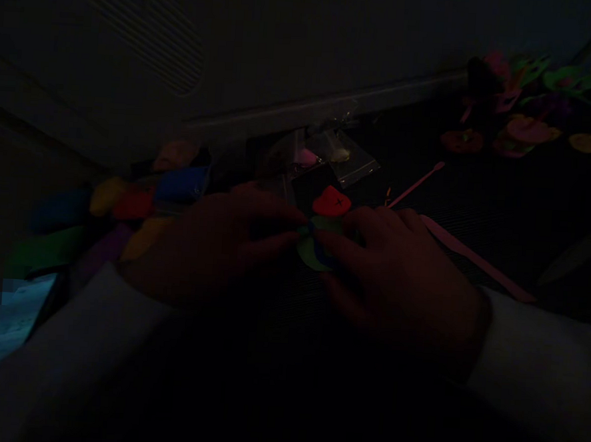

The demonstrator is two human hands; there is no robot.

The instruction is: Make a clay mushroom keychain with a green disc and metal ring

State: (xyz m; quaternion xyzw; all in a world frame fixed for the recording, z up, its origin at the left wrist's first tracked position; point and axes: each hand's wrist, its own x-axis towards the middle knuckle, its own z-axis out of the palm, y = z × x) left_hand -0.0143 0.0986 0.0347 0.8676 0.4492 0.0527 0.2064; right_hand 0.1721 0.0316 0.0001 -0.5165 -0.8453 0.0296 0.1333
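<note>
While your left hand point(209, 242) pinches the green piece point(308, 254) just nearer you than the red piece point(330, 202), your right hand point(397, 274) grasps its other side over the blue bit point(323, 255), probably so neither slips; darkness hides the exact contact.

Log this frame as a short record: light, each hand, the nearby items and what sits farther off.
Lighting: very dim; dark areas hide detail
Left hand: fingertips at the left edge of a green piece; grip unclear
Right hand: fingers over the same piece, beside a dark blue part; grip unclear
Just beyond the hands: red piece with a dark cross mark
Right of the hands: long pink strip
Farther back: clear bags
Far right: colourful pieces
Left side: coloured packets, lit screen
</note>
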